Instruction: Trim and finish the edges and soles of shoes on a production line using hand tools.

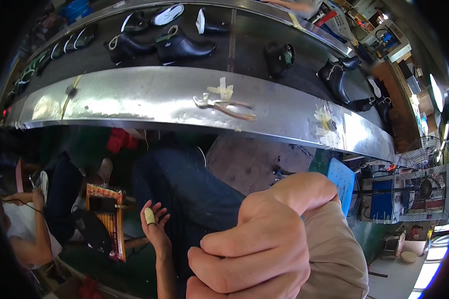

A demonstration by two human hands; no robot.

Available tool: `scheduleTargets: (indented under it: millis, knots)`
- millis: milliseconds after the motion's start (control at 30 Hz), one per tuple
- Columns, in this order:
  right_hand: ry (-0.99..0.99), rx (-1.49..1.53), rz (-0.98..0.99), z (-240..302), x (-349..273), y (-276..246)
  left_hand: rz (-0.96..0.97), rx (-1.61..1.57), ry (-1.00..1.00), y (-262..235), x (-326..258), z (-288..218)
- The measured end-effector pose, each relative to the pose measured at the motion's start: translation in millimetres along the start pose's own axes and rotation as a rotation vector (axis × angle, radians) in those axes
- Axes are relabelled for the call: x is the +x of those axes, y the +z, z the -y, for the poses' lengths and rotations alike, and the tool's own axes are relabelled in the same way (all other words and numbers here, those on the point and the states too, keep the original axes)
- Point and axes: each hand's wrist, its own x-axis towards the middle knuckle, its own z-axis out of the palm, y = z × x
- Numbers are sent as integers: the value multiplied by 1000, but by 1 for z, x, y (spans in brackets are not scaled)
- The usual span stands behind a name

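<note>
L hand (157,229): released, fingers loosely curled, beside dk-blue cloth (184,174). R hand (264,239): clenched, nr cam; inside hidden, can't tell contents. Pliers (219,105), 1 pr.: on table (149,94), metal edge, beyond hands. Blk boots (184,47), sev.: far side.

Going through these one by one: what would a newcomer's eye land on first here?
First, the right hand, curled and looming large at lower centre. Then the pliers lying on the shiny ledge above it, with black boots on the dark surface beyond. Left of centre, the left hand has a yellow wrap on one finger.
</note>
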Motion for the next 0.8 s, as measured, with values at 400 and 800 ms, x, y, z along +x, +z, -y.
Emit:
scheduleTargets:
  millis: [400,800]
  knots:
    - [281,200,-146,28,31,26,118,-152,152,-36,-4,42]
    - [1002,-231,930,-117,-93,-51,100,-287,-42,-11,11,42]
